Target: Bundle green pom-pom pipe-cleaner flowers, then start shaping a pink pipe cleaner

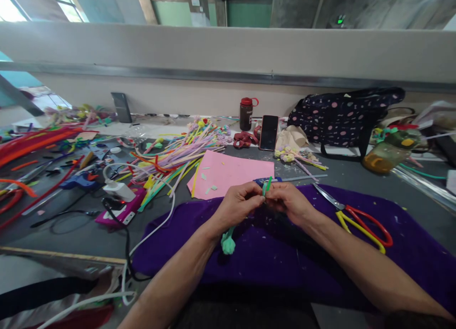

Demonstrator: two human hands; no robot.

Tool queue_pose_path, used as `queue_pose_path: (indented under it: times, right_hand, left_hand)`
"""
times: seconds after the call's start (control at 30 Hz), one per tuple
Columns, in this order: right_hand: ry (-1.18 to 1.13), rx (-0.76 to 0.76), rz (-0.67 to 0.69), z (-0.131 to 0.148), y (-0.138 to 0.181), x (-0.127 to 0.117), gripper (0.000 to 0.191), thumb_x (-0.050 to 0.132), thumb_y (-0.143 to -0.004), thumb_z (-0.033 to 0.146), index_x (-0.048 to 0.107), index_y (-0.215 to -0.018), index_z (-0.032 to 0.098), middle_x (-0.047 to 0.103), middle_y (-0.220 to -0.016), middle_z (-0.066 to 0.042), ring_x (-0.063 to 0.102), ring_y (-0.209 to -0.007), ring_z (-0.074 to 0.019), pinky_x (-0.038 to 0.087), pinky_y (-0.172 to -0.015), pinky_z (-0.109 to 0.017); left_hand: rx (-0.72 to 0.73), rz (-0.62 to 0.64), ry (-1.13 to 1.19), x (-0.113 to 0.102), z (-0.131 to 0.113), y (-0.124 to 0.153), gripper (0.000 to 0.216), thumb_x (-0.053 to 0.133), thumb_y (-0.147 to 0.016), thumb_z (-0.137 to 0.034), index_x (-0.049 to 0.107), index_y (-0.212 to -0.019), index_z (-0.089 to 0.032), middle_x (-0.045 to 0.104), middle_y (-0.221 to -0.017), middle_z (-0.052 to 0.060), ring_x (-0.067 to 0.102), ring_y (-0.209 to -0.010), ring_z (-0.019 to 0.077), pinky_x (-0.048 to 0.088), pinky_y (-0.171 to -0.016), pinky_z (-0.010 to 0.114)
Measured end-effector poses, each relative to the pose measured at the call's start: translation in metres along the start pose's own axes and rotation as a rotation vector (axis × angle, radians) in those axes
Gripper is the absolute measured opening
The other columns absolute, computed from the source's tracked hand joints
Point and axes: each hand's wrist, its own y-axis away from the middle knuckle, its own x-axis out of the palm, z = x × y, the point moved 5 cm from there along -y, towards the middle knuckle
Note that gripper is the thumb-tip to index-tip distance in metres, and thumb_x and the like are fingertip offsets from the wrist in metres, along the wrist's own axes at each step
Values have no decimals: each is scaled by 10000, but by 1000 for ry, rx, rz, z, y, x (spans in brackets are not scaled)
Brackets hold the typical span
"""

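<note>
Over the purple cloth (270, 253), the left hand (237, 203) and right hand (290, 202) met, fingers pinched on a green stem (266, 186) whose bud (228, 244) hung below. Scissors (359, 222) lay just right. Farther back on the table (356, 172) stood a capped bottle (245, 113), contents unseen.

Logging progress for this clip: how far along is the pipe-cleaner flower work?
Done: a pile of finished stems lies behind the pink sheet. In hand: the left hand and right hand pinch one green stem with a mint bud. Left: unused orange pipe cleaners remain.
</note>
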Motion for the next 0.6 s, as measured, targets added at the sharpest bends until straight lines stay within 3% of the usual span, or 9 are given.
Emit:
queue_pose_path:
  times: [0.1,0.2,0.37,0.5,0.6]
  right_hand:
    - [-145,146,105,-8,-1,4,134,573,-622,229,512,-538,144,451,-422,43,280,-310,-40,148,-334,-193]
    - [-169,162,137,-8,0,6,155,568,-635,248,499,-540,147,445,-430,49,259,-303,-33,138,-329,-191]
    - [96,-82,-63,4,-3,-5,216,618,-674,318,493,-597,160,423,-457,64,328,-376,-49,208,-362,-179]
    - [287,-319,-245,15,-1,-15,184,629,-683,332,555,-736,172,503,-584,41,407,-458,-74,317,-430,-197]
    - [459,-493,-293,25,4,-15,124,590,-727,294,597,-763,176,563,-731,-7,492,-605,-114,391,-549,-231]
  left_hand:
    - [154,-24,-208,1,-13,3,101,512,-711,-159,611,-692,-162,569,-674,3,498,-636,101,386,-614,201]
    - [92,-17,-164,0,-9,3,79,518,-714,-178,583,-671,-162,552,-634,-5,492,-578,87,383,-554,188]
    - [-304,42,266,0,19,-2,136,567,-690,-274,484,-690,-166,522,-533,-37,411,-345,50,265,-325,155]
    - [-346,23,390,-3,26,-6,165,581,-684,-290,483,-677,-158,535,-534,-35,410,-328,39,252,-299,145]
    - [-314,-21,344,-4,25,-6,176,583,-690,-304,503,-677,-148,542,-538,-31,417,-335,35,266,-307,143]
